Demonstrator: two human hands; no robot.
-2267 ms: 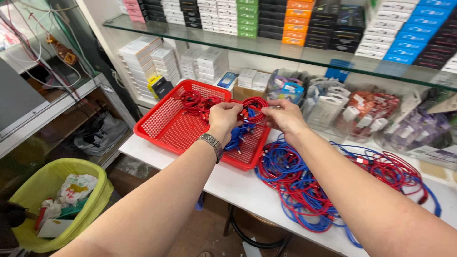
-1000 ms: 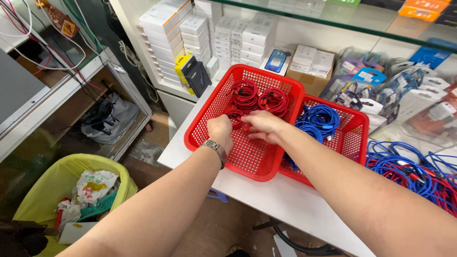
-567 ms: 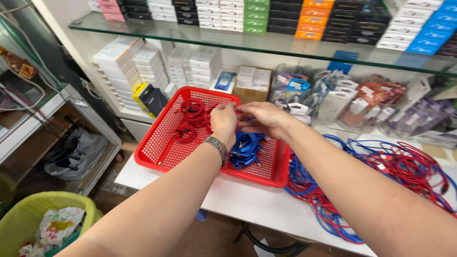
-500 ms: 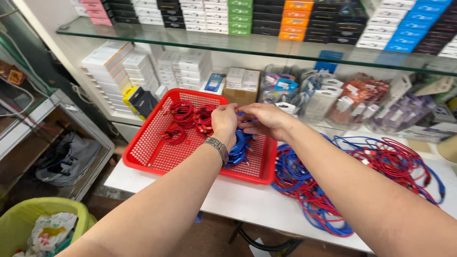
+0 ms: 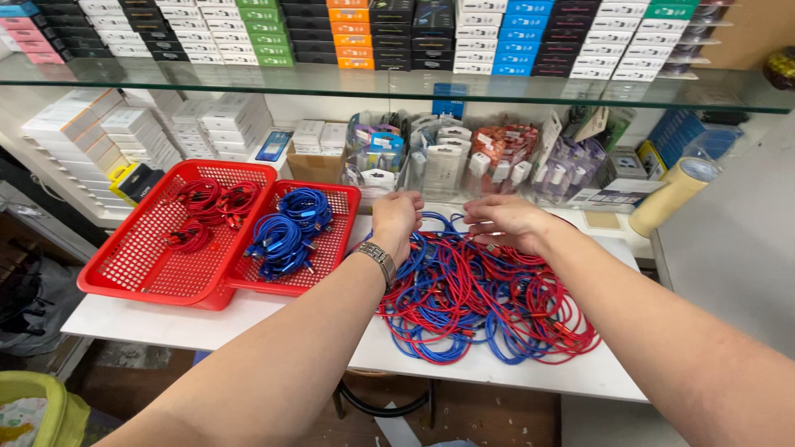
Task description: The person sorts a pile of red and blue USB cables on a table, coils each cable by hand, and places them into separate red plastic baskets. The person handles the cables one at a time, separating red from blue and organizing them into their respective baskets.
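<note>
My left hand [image 5: 396,220], a metal watch on its wrist, is curled at the top edge of a tangled pile of red and blue cables [image 5: 480,302] on the white table. Its fingers close around a blue strand there. My right hand [image 5: 507,223] lies on the same pile just to the right, its fingertips pinched on a strand. To the left stand two red mesh baskets. The nearer basket [image 5: 335,240] holds coiled blue cables [image 5: 286,230]. The farther basket [image 5: 124,269] holds coiled red cables [image 5: 207,207].
Packaged accessories [image 5: 447,157] and stacked white boxes [image 5: 124,132] line the back under a glass shelf [image 5: 397,83] of coloured boxes. A tape roll [image 5: 672,192] leans at the right by a grey wall. A yellow-green bin [image 5: 37,410] sits on the floor at lower left.
Both hands left the basket of blue cables and moved right onto the loose tangled pile. The view shifted right with them.
</note>
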